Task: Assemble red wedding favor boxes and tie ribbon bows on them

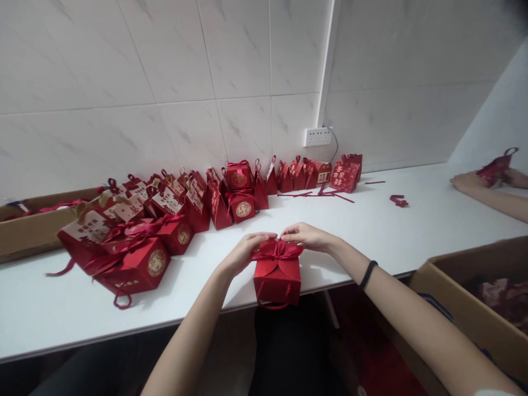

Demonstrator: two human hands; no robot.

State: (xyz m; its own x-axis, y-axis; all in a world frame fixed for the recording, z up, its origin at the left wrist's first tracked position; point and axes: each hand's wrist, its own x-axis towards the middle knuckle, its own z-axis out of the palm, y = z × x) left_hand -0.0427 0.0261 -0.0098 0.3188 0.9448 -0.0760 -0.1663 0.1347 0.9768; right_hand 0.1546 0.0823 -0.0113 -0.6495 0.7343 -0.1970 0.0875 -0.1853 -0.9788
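A small red gift box [277, 280] stands at the table's front edge, tied on top with a red ribbon bow [278, 251]. A twisted red cord handle [275, 305] hangs down its near side. My left hand [246, 252] reaches over the top from the left, its fingers closed at the bow's far side. From the right, my right hand [310, 238] pinches the ribbon behind the knot. The fingertips of both hands nearly meet there, and the bow partly hides what they grip.
Red gift boxes [142, 267] crowd the left and back of the white table [346, 242]. Ribbon strips [317, 194] lie near the wall. A cardboard carton [433, 275] stands at right, another tray [28, 236] at left. Another person's hand [468, 181] holds a red box at far right.
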